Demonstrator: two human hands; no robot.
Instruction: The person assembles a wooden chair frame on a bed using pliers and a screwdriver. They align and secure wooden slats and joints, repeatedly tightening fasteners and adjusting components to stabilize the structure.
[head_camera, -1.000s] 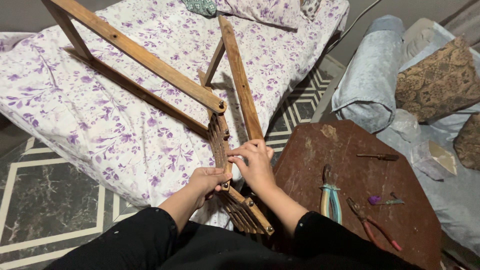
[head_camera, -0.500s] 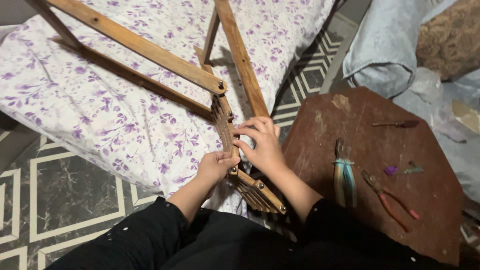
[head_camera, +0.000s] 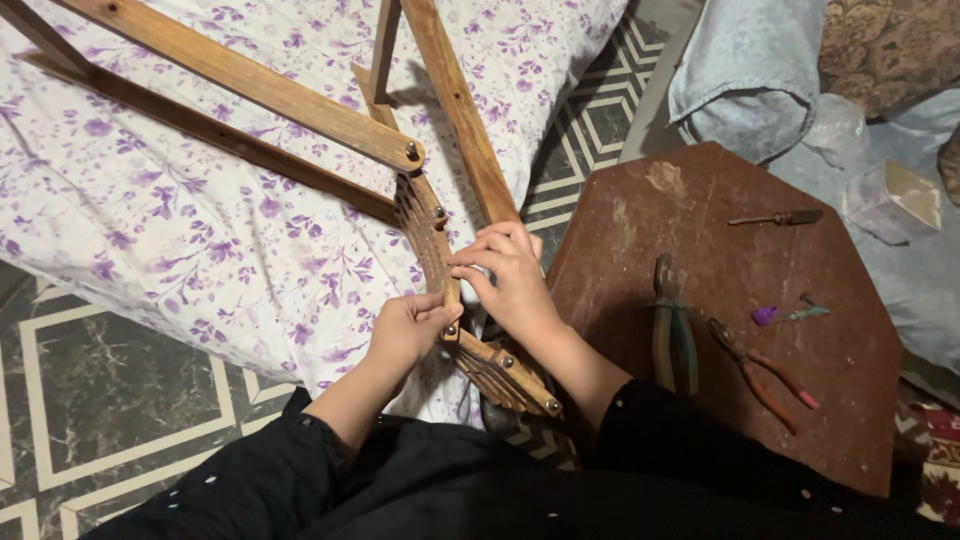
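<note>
a worn wooden folding frame (head_camera: 430, 215), slats joined by metal rivets, was laid across a purple-flowered sheet (head_camera: 200, 220). its stacked lower slats were pinched by the left hand (head_camera: 405, 330) from below and the right hand (head_camera: 510, 280) from above. pliers (head_camera: 672, 325) lay on a brown table (head_camera: 720, 200) nearby.

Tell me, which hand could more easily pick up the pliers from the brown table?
Probably the right hand. It works on the wooden frame right beside the brown table, where the pliers lie. The left hand grips the frame on the far side, over the flowered bedding.
</note>
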